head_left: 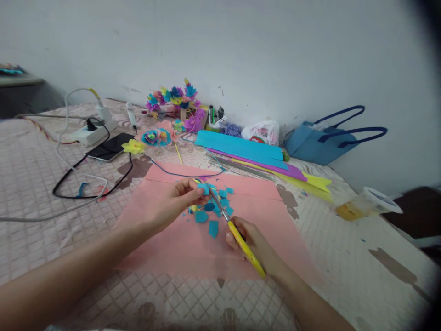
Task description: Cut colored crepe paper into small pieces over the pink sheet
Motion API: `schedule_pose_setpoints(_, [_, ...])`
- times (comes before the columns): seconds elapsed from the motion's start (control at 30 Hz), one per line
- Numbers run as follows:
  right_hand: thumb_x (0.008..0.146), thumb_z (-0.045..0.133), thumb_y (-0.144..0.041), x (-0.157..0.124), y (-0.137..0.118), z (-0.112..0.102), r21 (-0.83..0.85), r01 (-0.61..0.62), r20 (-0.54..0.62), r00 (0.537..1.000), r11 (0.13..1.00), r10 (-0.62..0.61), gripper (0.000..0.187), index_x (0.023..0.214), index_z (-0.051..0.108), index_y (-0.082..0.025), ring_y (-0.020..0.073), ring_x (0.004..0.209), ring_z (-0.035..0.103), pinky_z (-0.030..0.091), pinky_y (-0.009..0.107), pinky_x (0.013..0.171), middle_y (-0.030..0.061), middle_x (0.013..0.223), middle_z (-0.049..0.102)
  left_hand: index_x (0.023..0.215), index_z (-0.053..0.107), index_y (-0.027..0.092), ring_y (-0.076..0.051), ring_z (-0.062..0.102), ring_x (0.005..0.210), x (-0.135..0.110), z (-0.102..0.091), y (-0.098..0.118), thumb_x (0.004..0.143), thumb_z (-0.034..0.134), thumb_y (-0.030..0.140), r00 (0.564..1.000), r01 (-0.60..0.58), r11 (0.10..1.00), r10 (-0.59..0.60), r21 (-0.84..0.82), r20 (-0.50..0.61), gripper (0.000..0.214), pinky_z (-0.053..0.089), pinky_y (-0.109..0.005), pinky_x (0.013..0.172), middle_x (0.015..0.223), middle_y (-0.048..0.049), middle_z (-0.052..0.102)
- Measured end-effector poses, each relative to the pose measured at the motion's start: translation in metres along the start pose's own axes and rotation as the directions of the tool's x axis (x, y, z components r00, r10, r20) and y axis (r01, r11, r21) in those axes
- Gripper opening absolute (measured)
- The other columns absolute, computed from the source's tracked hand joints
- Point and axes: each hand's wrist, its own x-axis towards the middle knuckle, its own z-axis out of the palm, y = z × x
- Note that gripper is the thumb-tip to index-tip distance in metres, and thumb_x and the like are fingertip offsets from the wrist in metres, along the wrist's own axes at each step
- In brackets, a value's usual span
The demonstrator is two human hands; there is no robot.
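Note:
My left hand (174,204) pinches a small piece of blue paper (204,188) between thumb and fingers above a pink sheet (193,248). My right hand (253,246) grips yellow-handled scissors (237,236), whose metal blades reach up to the blue piece. Several cut blue paper scraps (213,216) lie on the pink sheet just below the blades.
Finished paper flowers (172,99) stand at the back by the wall. Blue, purple and yellow paper strips (255,156) lie to the right, beside a blue bag (320,138). A phone (110,147), power strip (91,131) and cables lie at left. A plastic cup (365,204) lies at right.

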Motion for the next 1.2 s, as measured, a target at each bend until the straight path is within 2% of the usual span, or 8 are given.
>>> schedule_pose_setpoints(0.2, [0.071,0.060,-0.033,0.000,0.000,-0.002,0.013,-0.014,0.014,1.000,1.000,0.014,0.025,0.065,0.038,-0.023,0.0101,0.052,0.034,0.025,0.021,0.044,-0.0054,0.056,0.035,0.071,0.056,0.016,-0.012,0.068,0.067,-0.002,0.002,0.005,0.077,0.075,0.026,1.000,0.003,0.998,-0.005,0.065,0.016,0.022,0.051,-0.023,0.068,0.068,0.0007,0.071])
schedule_pose_setpoints(0.33, [0.072,0.061,-0.033,-0.001,-0.002,-0.003,0.007,-0.008,0.004,1.000,1.000,0.008,0.026,0.065,0.039,-0.022,0.0098,0.052,0.034,0.025,0.020,0.043,-0.0047,0.058,0.038,0.071,0.057,0.016,-0.014,0.068,0.069,-0.002,0.001,0.008,0.077,0.075,0.026,0.999,0.014,0.996,-0.018,0.091,0.038,0.021,0.053,-0.026,0.072,0.070,0.0000,0.071])
schedule_pose_setpoints(0.73, [0.073,0.060,-0.029,-0.003,-0.003,-0.005,-0.070,-0.021,-0.010,1.000,0.997,0.020,0.023,0.065,0.039,-0.022,0.0092,0.052,0.030,0.026,0.021,0.044,-0.0057,0.060,0.035,0.072,0.059,0.015,-0.015,0.071,0.074,0.009,-0.015,0.004,0.076,0.076,0.028,0.986,0.015,0.997,-0.027,0.074,0.162,0.022,0.055,-0.027,0.075,0.078,-0.0029,0.074])
schedule_pose_setpoints(1.03, [0.073,0.057,-0.028,-0.004,-0.006,-0.008,-0.138,-0.046,0.025,0.998,0.989,0.050,0.016,0.070,0.044,-0.021,0.0096,0.055,0.037,0.028,0.020,0.045,-0.0027,0.067,0.048,0.072,0.058,0.014,-0.015,0.072,0.071,0.012,-0.021,0.010,0.073,0.079,0.027,0.972,0.067,0.994,-0.085,0.084,0.221,0.025,0.055,-0.027,0.074,0.078,-0.0040,0.075])
schedule_pose_setpoints(1.2, [0.073,0.059,-0.029,-0.005,-0.006,-0.009,-0.168,-0.072,0.025,0.997,0.983,0.077,0.018,0.070,0.043,-0.020,0.0089,0.055,0.038,0.029,0.019,0.045,-0.0036,0.066,0.046,0.070,0.058,0.014,-0.015,0.072,0.073,0.016,-0.026,0.010,0.071,0.080,0.027,0.954,0.097,0.993,-0.112,0.065,0.279,0.026,0.056,-0.026,0.073,0.077,-0.0045,0.075])
